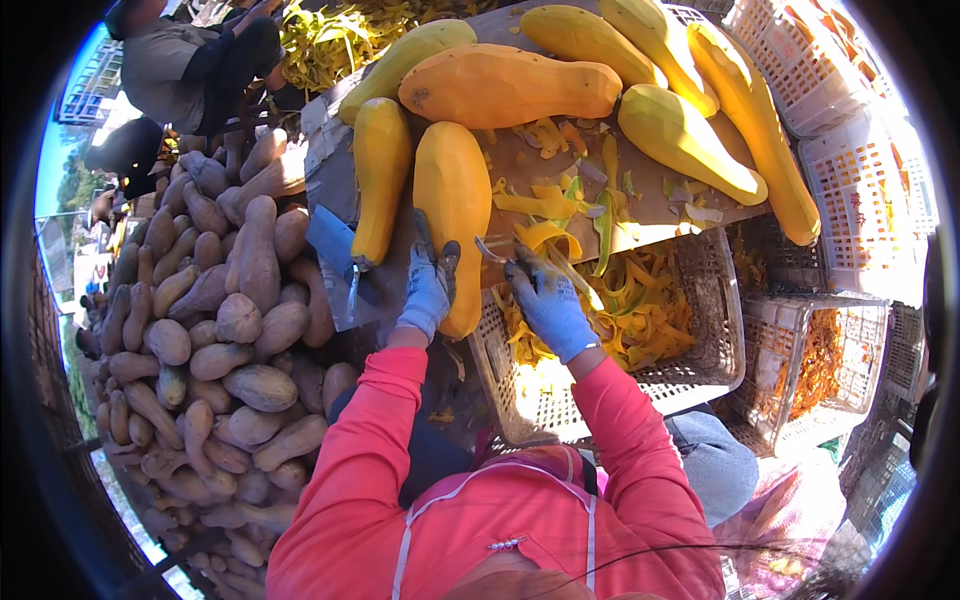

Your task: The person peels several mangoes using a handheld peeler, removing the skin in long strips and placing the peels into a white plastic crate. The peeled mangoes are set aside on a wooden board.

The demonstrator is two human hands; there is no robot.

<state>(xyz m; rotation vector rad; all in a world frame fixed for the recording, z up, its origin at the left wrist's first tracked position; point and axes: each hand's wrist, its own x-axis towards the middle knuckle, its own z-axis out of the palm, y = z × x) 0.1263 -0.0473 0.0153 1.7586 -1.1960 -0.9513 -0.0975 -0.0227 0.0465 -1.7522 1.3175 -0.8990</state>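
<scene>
A peeled orange-yellow squash (452, 217) lies lengthwise on the work board (645, 214) before me. Gloved in white and grey, my left hand (430, 281) grips its left side, fingers along the flesh. My right hand (551, 300), gloved too, holds a metal peeler (491, 247) whose head is at the squash's right edge. Strips of peel (551, 236) lie beside that hand. A narrower peeled squash (379, 180) is to the left, and a larger orange one (510, 86) lies crosswise behind. At the board's left edge is a wide blue-looking blade (330, 240).
Beneath my right arm stands a plastic crate (720, 300) of peelings. More peeled squashes (686, 139) lie at the board's back right. Crates (847, 172) are stacked on the right. Unpeeled squashes (259, 255) are heaped on the left. A person (176, 71) sits at the upper left.
</scene>
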